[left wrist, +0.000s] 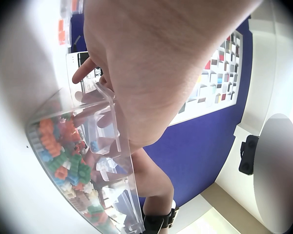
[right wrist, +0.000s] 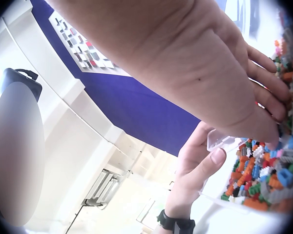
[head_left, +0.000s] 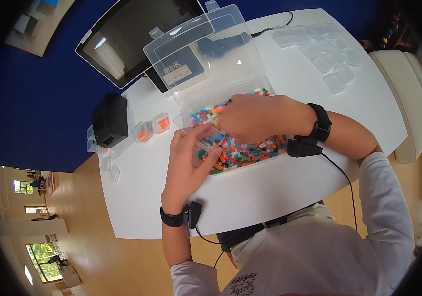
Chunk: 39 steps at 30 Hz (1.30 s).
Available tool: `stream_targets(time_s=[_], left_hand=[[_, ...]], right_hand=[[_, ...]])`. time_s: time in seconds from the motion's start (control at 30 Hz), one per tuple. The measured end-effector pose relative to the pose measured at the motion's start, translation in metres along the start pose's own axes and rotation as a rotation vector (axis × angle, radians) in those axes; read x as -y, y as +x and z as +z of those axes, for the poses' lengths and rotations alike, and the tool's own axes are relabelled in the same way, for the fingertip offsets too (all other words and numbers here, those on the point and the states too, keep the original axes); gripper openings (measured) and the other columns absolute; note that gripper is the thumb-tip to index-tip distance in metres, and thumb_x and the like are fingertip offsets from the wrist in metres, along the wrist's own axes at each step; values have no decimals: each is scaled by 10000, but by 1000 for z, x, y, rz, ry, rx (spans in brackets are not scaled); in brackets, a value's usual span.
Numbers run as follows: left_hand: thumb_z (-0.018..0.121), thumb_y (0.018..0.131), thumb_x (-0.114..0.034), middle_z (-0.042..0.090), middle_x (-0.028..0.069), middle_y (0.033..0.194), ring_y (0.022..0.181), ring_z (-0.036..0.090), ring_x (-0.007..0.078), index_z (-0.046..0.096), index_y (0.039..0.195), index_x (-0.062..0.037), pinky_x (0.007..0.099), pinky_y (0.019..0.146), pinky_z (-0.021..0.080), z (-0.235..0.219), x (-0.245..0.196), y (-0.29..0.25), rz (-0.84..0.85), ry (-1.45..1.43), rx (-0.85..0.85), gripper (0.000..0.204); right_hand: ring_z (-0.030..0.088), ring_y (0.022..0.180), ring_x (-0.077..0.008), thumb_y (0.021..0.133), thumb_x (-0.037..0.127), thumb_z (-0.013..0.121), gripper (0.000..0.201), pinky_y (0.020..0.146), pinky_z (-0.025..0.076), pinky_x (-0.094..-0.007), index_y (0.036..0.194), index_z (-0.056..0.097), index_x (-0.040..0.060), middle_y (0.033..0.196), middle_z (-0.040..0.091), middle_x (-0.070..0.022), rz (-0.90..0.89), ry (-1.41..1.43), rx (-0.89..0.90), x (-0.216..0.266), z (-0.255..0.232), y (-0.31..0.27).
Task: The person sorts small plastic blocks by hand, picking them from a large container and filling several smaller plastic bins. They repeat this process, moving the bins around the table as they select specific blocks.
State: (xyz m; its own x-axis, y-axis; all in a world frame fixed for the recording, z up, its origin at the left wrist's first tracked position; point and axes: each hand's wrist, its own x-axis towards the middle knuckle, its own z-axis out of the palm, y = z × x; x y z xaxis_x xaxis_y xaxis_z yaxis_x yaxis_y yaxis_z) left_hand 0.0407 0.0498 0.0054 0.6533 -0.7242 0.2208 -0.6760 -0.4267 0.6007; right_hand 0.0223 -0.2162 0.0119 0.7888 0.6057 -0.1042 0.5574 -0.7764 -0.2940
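A clear plastic bin (head_left: 228, 92) full of small mixed-colour building bricks (head_left: 250, 157) sits on the white table, its hinged lid (head_left: 243, 47) standing up at the back. Over the bin's left part, my left hand (head_left: 185, 160) holds a small clear plastic box (right wrist: 220, 140) between thumb and fingers. My right hand (head_left: 255, 118) reaches down into the bricks beside that box. In the right wrist view its fingers (right wrist: 268, 80) stretch, slightly bent, onto the bricks, with the thumb low among them; no brick shows gripped.
Two small clear boxes (head_left: 143, 132) with orange bricks stand left of the bin, near a black box (head_left: 110, 121). A monitor (head_left: 127, 42) stands behind. Several clear small cases (head_left: 324, 52) lie at the back right. Cables run from both wrist cameras.
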Motion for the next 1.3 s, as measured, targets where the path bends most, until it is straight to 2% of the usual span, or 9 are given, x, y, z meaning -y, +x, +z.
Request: stream_targets(time_s=[0.1,0.17,0.27,0.5,0.57,0.67,0.9,1.1,1.3], left_hand=[[875,1000,-177,804,133,1339,1287,647,313,706,1535,-53,451,1178,485,-1,0,1,4,2,1,574],[875,1001,-179,806,132,1333,1286,645,312,706,1535,-54,452,1178,484,-1,0,1,5,3,3,574],[873,999,-176,811,131,1324,1282,647,312,705,1535,-51,452,1175,483,0,1,0,-4,-2,3,575],[867,1000,-166,820,133,1317,1271,658,312,701,1537,-45,450,1173,483,0,2,1,24,7,-15,575],[867,1000,-165,821,133,1315,1271,659,311,700,1537,-44,451,1174,483,0,1,1,25,7,-12,575],[867,999,-166,821,132,1318,1277,659,310,700,1536,-43,451,1176,483,0,1,1,25,-2,-17,575],[894,984,-199,792,120,1339,1233,641,322,714,1517,-44,449,1141,492,2,5,1,27,-14,-22,583],[893,984,-195,802,116,1339,1228,641,318,713,1520,-40,444,1135,497,2,5,0,19,-18,-24,586],[876,996,-175,809,121,1321,1260,652,311,707,1527,-41,446,1159,494,1,2,0,19,-11,-15,573]], right_hand=[[690,703,-388,913,93,802,153,805,537,-472,847,708,-8,746,706,-164,-15,-2,20,0,0,-2],[688,706,-395,922,100,800,171,808,534,-480,828,705,-7,750,708,-161,-60,55,-85,-3,7,-4],[684,705,-397,923,82,792,185,797,531,-485,792,695,-6,756,713,-160,-92,61,-79,-5,10,-2],[696,717,-410,873,18,778,175,756,543,-486,738,669,-8,759,713,-188,-30,34,-86,-1,5,1],[713,741,-426,831,-14,761,105,753,556,-492,779,670,-23,759,711,-208,29,54,-31,3,-3,-1],[726,766,-442,803,-39,747,77,756,564,-499,821,672,-33,779,718,-217,26,39,-27,1,-1,0],[745,805,-452,786,-69,763,110,768,570,-515,847,683,-24,817,739,-211,-11,43,-51,2,-2,0],[754,832,-418,802,-62,778,124,804,583,-502,885,701,-12,840,758,-188,19,-14,-3,6,-8,-1],[733,877,-393,824,-12,827,154,860,586,-466,952,744,4,889,783,-169,23,2,-88,5,-7,-8]])
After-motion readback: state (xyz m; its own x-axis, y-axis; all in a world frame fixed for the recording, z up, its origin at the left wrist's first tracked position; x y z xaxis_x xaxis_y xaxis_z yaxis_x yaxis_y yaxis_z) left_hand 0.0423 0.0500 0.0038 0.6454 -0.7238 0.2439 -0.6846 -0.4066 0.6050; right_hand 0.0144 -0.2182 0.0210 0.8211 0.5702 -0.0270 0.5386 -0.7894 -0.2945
